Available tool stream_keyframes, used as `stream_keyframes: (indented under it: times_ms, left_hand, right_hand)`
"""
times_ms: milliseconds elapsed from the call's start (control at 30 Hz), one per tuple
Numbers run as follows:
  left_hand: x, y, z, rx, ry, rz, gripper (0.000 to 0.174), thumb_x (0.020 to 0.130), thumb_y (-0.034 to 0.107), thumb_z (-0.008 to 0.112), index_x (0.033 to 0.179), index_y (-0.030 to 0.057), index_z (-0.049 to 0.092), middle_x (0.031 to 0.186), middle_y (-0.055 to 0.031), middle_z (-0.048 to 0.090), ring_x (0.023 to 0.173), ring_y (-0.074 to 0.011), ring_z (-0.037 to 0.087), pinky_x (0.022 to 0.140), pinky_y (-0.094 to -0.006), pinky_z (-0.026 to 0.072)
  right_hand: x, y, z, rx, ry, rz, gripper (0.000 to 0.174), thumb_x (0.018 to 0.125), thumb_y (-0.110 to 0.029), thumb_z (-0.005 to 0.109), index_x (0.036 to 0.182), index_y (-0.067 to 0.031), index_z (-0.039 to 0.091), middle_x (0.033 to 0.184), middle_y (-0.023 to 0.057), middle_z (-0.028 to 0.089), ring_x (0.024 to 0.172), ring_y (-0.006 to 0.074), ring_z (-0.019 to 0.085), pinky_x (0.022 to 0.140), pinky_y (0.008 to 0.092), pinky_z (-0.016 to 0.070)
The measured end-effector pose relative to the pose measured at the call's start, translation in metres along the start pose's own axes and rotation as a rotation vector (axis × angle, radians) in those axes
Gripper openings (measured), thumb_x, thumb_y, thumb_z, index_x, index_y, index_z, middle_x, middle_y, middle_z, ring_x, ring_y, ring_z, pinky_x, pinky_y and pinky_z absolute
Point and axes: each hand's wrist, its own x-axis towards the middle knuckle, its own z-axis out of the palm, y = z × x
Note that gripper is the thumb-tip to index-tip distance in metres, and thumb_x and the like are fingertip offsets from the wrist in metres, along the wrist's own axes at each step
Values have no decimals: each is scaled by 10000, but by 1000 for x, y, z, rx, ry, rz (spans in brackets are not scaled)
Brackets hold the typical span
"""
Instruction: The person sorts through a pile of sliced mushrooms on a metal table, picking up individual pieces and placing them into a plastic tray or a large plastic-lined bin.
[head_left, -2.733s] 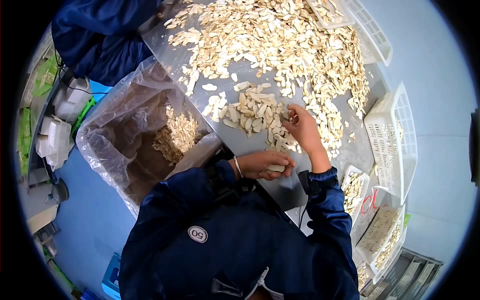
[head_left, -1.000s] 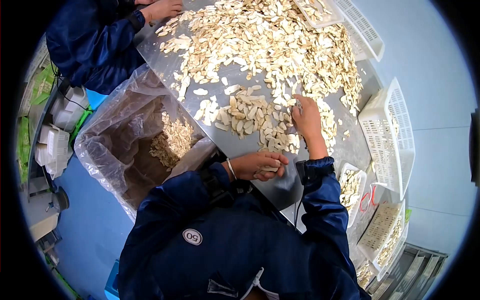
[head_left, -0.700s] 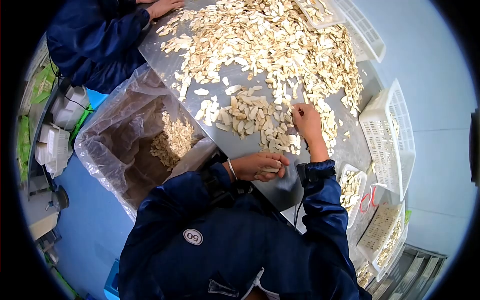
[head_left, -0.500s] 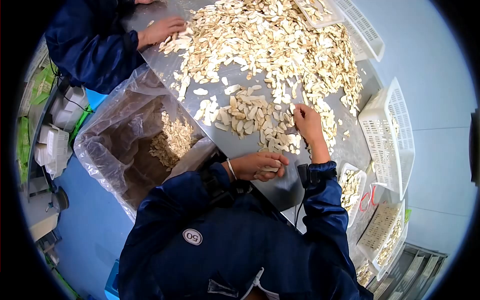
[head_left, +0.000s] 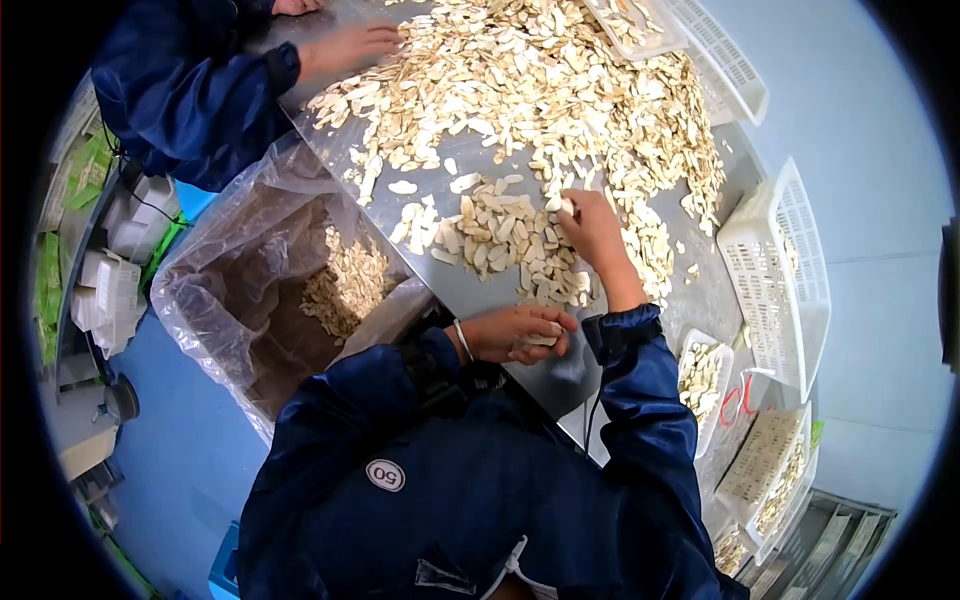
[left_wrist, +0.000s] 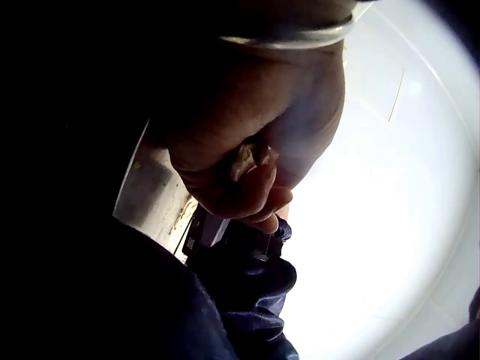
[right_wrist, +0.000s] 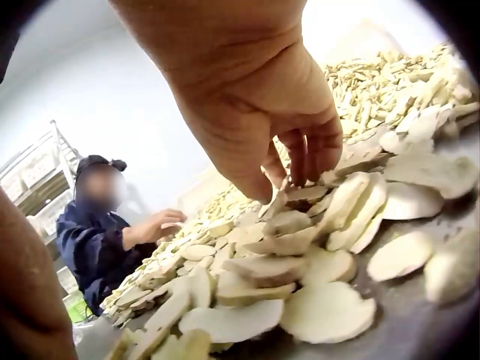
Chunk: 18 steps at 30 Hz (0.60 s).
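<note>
Pale, oval dried slices with brownish edges lie in a small heap (head_left: 500, 230) on the metal table. My right hand (head_left: 597, 235) reaches to the far right side of this heap, and its thumb and fingertips pinch a slice (head_left: 566, 206). In the right wrist view, the right hand (right_wrist: 255, 112) points down into the slices, thumb and fingers curled around the edge of one. Nearer my body, my left hand (head_left: 520, 332) curls around a few slices (head_left: 540, 340), mostly hidden in the palm. The left wrist view is dark, with a slice (left_wrist: 244, 161) showing between the curled fingers.
A large pile of slices (head_left: 540, 90) covers the table's far part. A plastic-lined bin (head_left: 215, 290) holding slices stands at left. White baskets (head_left: 775, 270) and a small tray (head_left: 705, 380) line the right side. Another person's hand (head_left: 350, 48) is at the far left.
My right hand went out over the slices, drew back slightly, and has now shifted left and away from me. The left hand stays put. The other person's hand moved right onto the large pile.
</note>
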Motion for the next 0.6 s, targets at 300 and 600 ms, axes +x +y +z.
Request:
stream_keyframes:
  times_ms: [300, 600]
  left_hand:
    - [-1, 1, 3, 13, 16, -3, 304, 1054, 164, 483, 1328, 33, 488, 1015, -112, 596, 600, -75, 432, 461, -184, 344]
    - [-2, 2, 4, 22, 33, 2, 301, 1053, 157, 485, 1325, 31, 505, 1016, -110, 610, 603, -67, 450, 459, -189, 353]
  right_hand:
    - [21, -8, 10, -19, 194, -50, 320, 871, -158, 644, 1171, -55, 689, 1052, 219, 667, 986, 398, 634, 904, 461, 505]
    - [31, -39, 17, 357, -286, 40, 359, 888, -202, 666, 1210, -43, 674, 1068, 186, 690, 958, 342, 671, 872, 403, 530]
